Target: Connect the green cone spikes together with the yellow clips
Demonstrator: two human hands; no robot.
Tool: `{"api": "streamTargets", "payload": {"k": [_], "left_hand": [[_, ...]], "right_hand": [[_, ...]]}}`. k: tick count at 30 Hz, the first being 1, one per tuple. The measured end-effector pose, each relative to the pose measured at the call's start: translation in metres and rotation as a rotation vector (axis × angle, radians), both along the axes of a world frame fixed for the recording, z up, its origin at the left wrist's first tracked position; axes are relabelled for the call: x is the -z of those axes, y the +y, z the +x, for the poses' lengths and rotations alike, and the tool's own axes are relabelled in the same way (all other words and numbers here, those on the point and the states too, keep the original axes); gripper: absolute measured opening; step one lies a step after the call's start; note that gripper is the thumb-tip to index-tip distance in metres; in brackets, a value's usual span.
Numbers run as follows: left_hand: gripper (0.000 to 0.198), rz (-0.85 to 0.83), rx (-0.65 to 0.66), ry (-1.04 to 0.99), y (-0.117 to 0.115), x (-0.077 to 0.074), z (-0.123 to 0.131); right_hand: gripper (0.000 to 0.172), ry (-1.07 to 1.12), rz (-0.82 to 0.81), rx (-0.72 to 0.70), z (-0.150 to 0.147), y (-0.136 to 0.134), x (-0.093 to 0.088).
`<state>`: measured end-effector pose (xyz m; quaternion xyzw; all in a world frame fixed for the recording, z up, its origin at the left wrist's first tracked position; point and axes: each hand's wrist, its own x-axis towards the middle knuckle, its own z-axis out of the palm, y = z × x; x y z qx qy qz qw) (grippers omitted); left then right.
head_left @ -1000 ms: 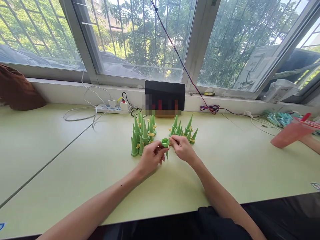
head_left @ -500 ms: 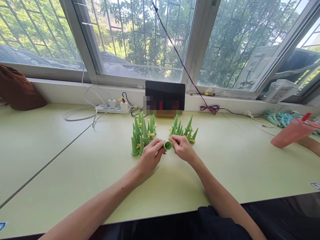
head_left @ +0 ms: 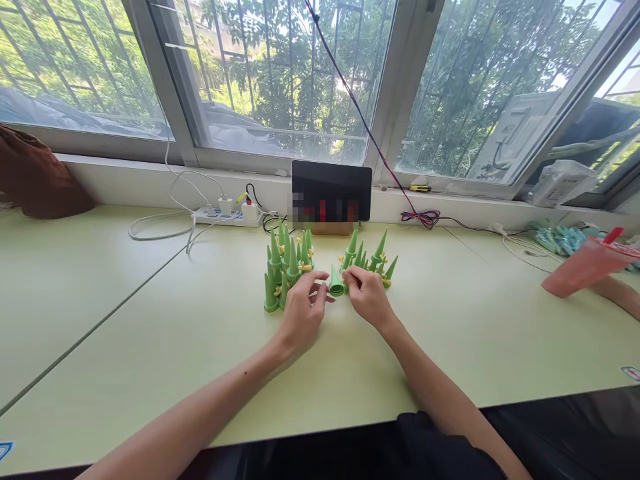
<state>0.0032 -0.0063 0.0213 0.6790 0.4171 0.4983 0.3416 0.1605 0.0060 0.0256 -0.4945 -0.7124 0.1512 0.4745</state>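
A small green plastic cone (head_left: 335, 283) sits between my two hands above the pale green table (head_left: 150, 320), its tip pointing up and away. My left hand (head_left: 301, 315) pinches its left side with thumb and fingers. My right hand (head_left: 367, 295) pinches its right side, by a small yellow part. Behind my left hand stands a cluster of upright green cones with yellow pieces (head_left: 286, 270). A second, smaller cluster (head_left: 373, 261) stands just behind my right hand.
A dark tablet (head_left: 331, 199) leans against the window sill behind the cones. A white power strip (head_left: 227, 215) with cables lies to its left, a brown cloth (head_left: 35, 180) at far left. At far right another person's arm (head_left: 617, 293) holds a pink cup (head_left: 583, 267).
The green cone has been turned over between my fingers, from open end up and tip down to tip up. Both hands stayed in place.
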Motion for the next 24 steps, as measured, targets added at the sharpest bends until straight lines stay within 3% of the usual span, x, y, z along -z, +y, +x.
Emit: {"api": "streamTargets", "payload": {"k": [8,14,24], "left_hand": [[0.042,-0.491,0.251,-0.294,0.0022,0.0013,0.0035],[0.039,-0.434,0.299,-0.304,0.0029,0.0032,0.0000],[0.035,-0.266,0.216,-0.252,0.0007,0.0069,0.0015]], "right_hand": [[0.032,-0.088,0.064,-0.018,-0.0003,-0.0009,0.0018],[0.032,-0.094,0.055,-0.050,-0.0014,-0.0014,0.0025],[0.034,-0.050,-0.027,-0.039,-0.0019,-0.0013,0.0016]]}}
